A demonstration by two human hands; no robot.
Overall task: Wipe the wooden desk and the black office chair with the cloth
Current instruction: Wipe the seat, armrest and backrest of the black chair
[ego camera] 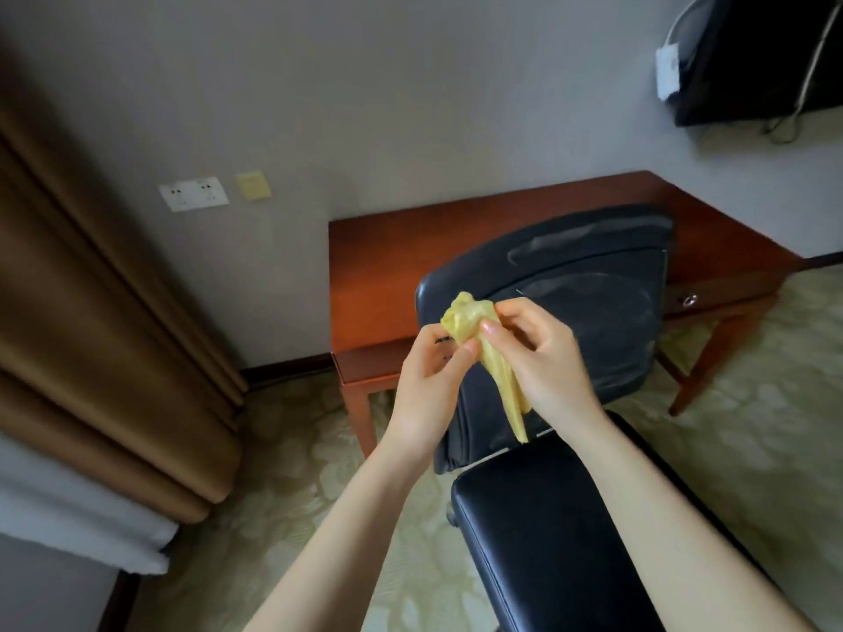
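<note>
Grey walls and a pale patterned carpet frame a reddish-brown wooden desk (pixel 711 207), its polished flat top standing against the wall. Just in front of the desk sits the black office chair (pixel 588 307), its smooth leather-like backrest showing dull dusty streaks; nearer than the chair, a black padded bench (pixel 547 540) with a glossy surface runs toward the camera. Well left of the desk hang heavy brown curtains (pixel 91 312) in thick folds.

Above the chair's backrest, both hands hold a yellow cloth (pixel 470 319) bunched into a crumpled knot at the top with a thin tail drooping down. The left hand (pixel 429 385) pinches it between thumb and curled fingers; the right hand (pixel 543 358) grasps it from the other side, thumb pressed on the fabric.

The cloth looks light, thin and limp, so it should fold or spread easily. It is probably best opened flat and held across the palm to wipe wide surfaces rather than by a corner.
</note>
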